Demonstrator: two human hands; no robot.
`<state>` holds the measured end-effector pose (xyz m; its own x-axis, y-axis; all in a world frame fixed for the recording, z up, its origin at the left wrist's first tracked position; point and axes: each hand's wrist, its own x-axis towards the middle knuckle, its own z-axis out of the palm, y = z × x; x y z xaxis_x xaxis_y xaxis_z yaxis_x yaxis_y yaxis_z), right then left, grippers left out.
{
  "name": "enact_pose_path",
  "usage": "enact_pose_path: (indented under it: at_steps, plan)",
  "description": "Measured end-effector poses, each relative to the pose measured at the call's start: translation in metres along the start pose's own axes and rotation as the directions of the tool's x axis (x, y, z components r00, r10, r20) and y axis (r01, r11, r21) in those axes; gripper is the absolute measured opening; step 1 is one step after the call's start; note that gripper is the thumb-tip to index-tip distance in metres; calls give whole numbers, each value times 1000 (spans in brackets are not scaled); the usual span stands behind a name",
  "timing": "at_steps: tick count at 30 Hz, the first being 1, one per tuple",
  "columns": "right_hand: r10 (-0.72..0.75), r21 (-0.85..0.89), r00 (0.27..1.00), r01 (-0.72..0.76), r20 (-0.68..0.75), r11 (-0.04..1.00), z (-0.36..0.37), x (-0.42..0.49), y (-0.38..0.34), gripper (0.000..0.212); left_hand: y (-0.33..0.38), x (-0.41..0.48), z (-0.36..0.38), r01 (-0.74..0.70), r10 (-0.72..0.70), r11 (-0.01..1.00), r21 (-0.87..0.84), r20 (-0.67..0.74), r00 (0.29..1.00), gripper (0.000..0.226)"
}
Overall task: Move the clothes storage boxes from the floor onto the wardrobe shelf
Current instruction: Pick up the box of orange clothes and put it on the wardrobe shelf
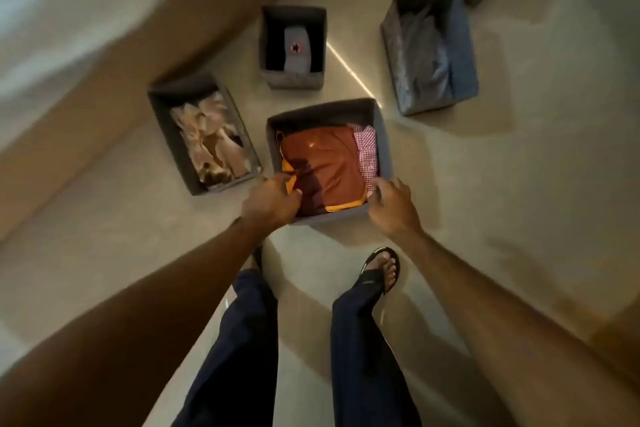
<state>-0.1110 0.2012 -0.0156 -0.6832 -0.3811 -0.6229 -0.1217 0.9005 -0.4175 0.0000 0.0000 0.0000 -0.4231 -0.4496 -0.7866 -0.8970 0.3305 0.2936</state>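
Fingers of the left hand [273, 199] and right hand [391, 204] curl round the near corners of the box of red clothes [383, 135], which sits on the floor [502, 191] straight ahead, equally close to both.

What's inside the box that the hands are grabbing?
Folded clothes: a rust-red garment with orange trim on top and a red checked shirt beside it, filling the grey box. Whatever lies beneath them is covered. The left hand and right hand grip its near corners.
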Motion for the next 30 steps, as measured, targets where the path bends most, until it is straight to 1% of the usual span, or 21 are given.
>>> enact_pose_path:
  at_steps: [2, 4, 6, 7, 9, 11, 13, 15, 17, 18, 19, 20, 21, 22, 23, 24, 25, 26, 27, 29, 30]
  plan:
    - [-11, -120, 1000, 13, 15, 993, 22, 35, 25, 40, -22, 46, 38, 67, -67, 998, 3, -5, 998, 68]
    - [36, -210, 999, -33, 11, 977, 49, 75, 56, 46, -47, 90, 83, 129, -128, 991, -22, 49, 991, 72]
    - [85, -232, 996, -85, -12, 969, 70, 103, 74, 48, -57, 107, 106, 156, -152, 984, -82, 51, 987, 57]
    - [84, -242, 996, -92, -41, 966, 73, 110, 78, 45, -59, 110, 111, 145, -144, 980, -134, 15, 989, 46]
    - [81, -210, 990, -104, -114, 972, 81, 119, 83, 37, -59, 113, 114, 153, -168, 963, -223, -47, 985, 34]
    - [85, -135, 981, -109, -175, 985, 88, 113, 84, 33, -55, 116, 107, 165, -197, 945, -283, -90, 976, 35]
    - [119, -61, 969, -135, -214, 989, 98, 96, 87, 30, -45, 122, 92, 133, -169, 950, -283, -107, 980, 41]
    - [145, -17, 971, -151, -189, 988, 112, 73, 90, 24, -40, 133, 76, 56, -94, 962, -268, -131, 987, 48]
    - [92, -11, 993, -93, -76, 996, 123, 50, 91, 17, -36, 133, 63, -6, -24, 975, -221, -130, 991, 57]
    - [57, -7, 998, -57, -17, 998, 124, 43, 89, 16, -37, 127, 61, -10, -9, 989, -150, -129, 992, 59]
    - [44, 7, 999, -44, 14, 999, 122, 39, 88, 18, -41, 121, 63, 23, -33, 996, -83, -114, 993, 60]
    - [74, 31, 997, -74, 10, 997, 118, 38, 85, 24, -46, 114, 68, 84, -89, 995, -50, -85, 992, 59]
    - [130, 54, 991, -129, -20, 990, 114, 40, 85, 29, -52, 105, 75, 156, -159, 984, -84, -27, 987, 58]
    - [202, 84, 977, -197, -61, 977, 111, 45, 85, 33, -57, 99, 84, 209, -203, 965, -160, 56, 978, 59]
    - [275, 126, 957, -263, -95, 957, 109, 50, 87, 35, -62, 95, 94, 219, -192, 947, -235, 135, 972, 63]
    - [336, 174, 935, -314, -110, 933, 107, 53, 88, 37, -61, 92, 101, 194, -145, 934, -299, 178, 973, 68]
    - [366, 203, 924, -339, -109, 919, 108, 55, 88, 38, -58, 91, 106, 164, -101, 922, -352, 190, 977, 71]
    - [366, 213, 926, -341, -92, 916, 111, 53, 88, 36, -53, 93, 109, 139, -72, 911, -388, 182, 981, 72]
    - [330, 202, 942, -312, -64, 928, 114, 50, 87, 30, -49, 97, 110, 125, -64, 896, -426, 155, 986, 70]
    - [253, 197, 967, -255, 36, 947, 120, 42, 87, 19, -41, 105, 108, 121, -98, 854, -506, 71, 993, 67]
    - [224, 224, 971, -237, 83, 945, 121, 38, 88, 22, -40, 109, 105, 112, -114, 838, -534, 30, 993, 66]
